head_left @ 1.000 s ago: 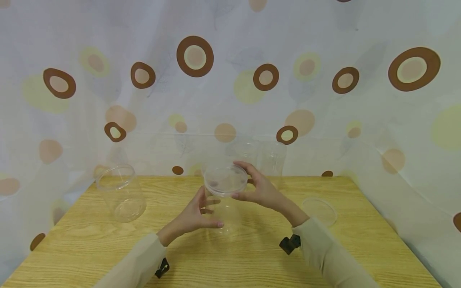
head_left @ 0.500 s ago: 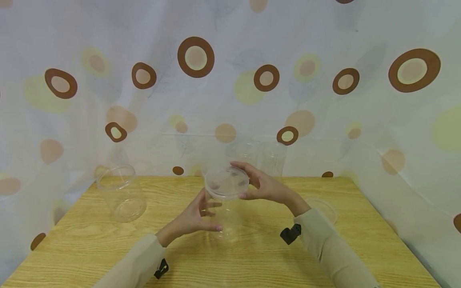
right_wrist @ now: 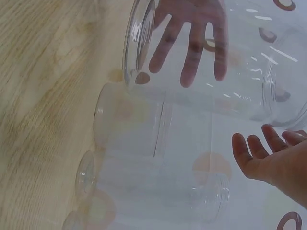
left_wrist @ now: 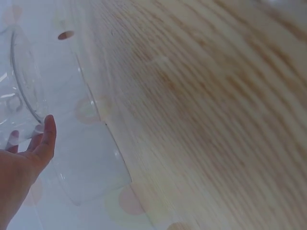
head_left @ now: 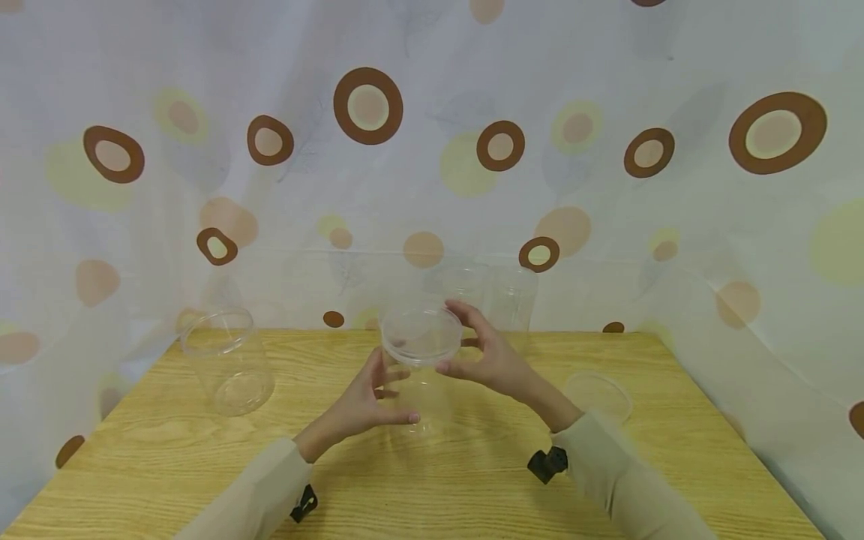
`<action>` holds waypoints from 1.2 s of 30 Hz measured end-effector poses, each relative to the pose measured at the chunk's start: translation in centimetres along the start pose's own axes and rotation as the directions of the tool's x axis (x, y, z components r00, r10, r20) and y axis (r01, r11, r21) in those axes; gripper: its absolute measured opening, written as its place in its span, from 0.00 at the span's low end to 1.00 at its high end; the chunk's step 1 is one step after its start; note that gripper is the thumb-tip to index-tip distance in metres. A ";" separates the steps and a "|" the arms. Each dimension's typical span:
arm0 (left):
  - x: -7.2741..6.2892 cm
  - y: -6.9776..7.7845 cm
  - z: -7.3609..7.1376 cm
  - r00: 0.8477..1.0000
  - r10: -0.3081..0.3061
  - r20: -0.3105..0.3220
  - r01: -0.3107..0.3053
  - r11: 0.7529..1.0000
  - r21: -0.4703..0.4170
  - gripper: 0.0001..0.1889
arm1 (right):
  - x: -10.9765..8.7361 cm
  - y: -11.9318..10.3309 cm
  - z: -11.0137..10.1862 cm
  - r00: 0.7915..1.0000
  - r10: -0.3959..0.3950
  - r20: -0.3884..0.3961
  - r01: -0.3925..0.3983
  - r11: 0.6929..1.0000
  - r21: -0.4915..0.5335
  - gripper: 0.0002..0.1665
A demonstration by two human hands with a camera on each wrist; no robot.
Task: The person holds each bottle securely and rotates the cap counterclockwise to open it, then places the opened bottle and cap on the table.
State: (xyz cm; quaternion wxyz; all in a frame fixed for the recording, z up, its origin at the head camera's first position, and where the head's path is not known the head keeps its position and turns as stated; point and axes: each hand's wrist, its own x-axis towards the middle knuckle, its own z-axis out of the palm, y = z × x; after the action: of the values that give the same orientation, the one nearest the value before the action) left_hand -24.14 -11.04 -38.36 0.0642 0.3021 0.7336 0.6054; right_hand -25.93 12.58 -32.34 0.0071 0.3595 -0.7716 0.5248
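In the head view a clear plastic jar (head_left: 432,401) stands upright between my hands, with a clear round lid (head_left: 421,335) on its mouth. My left hand (head_left: 361,401) grips the jar's body from the left, thumb in front and fingers behind. From the right, my right hand (head_left: 491,356) holds the lid's edge between thumb and fingers. The right wrist view shows the left fingers (right_wrist: 193,45) spread along the jar's far side, seen through the wall. There the right fingertips (right_wrist: 240,141) are right at the lid end. The jar's base appears raised off the table in that view.
An uncovered clear jar (head_left: 232,367) stands on the left of the wooden table (head_left: 418,502). Another clear lid (head_left: 598,397) lies flat on the right, by the right sleeve. More clear jars (head_left: 514,300) stand at the back, before the patterned curtain (head_left: 432,202).
The lidded jar dips slightly toward me, then rises back a little. My right hand shifts slightly on the lid's edge. The left hand keeps its grip on the body.
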 end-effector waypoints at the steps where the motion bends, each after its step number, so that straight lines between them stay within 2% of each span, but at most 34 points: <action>1: 0.0 0.2 0.0 1.000 -0.001 0.000 0.001 1.000 0.000 0.54 | 0.0 -0.1 0.2 1.000 0.006 -0.011 -0.006 1.000 -0.002 0.50; 5: 0.1 -0.3 0.0 1.000 0.000 -0.002 0.000 1.000 0.007 0.55 | 0.1 -0.2 0.6 0.999 0.016 -0.050 -0.016 1.000 -0.011 0.48; 8: 0.3 -1.3 -0.2 1.000 0.010 0.009 -0.010 1.000 0.008 0.55 | 0.3 -0.2 0.6 0.999 0.018 -0.038 -0.018 1.000 -0.008 0.47; 12: 0.3 -2.0 -0.5 0.999 0.025 0.040 -0.025 1.000 -0.008 0.55 | 0.8 0.1 -0.3 0.997 0.003 0.076 -0.006 0.999 0.043 0.46; 17: 0.2 -1.9 -0.6 0.995 0.049 0.087 -0.046 0.998 -0.031 0.55 | 1.4 0.8 -1.7 0.966 -0.031 0.258 -0.026 0.976 0.215 0.46; 21: 0.2 -1.7 -0.5 0.994 0.051 0.092 -0.049 0.998 -0.026 0.55 | 1.6 1.0 -2.1 0.949 -0.044 0.312 -0.043 0.963 0.266 0.48; 24: 0.1 -1.8 -0.5 0.996 0.050 0.077 -0.049 0.999 -0.013 0.55 | 1.5 1.0 -2.1 0.950 -0.034 0.312 -0.052 0.964 0.262 0.49; 29: 0.2 -1.8 -0.5 0.999 0.041 0.031 -0.042 0.999 0.013 0.54 | 1.0 0.6 -1.8 0.968 -0.023 0.249 -0.032 0.977 0.211 0.50; 36: 0.2 -1.8 -0.4 1.000 0.023 -0.020 -0.022 0.999 0.029 0.53 | 0.4 -0.1 -0.1 0.998 0.017 0.064 -0.022 0.996 0.085 0.52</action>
State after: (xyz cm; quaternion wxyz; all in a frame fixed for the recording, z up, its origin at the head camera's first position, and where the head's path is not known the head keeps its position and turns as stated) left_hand -25.12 -11.45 -39.87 0.0455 0.3050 0.7395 0.5984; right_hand -26.15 12.42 -32.05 -0.0380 0.3683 -0.7516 0.5459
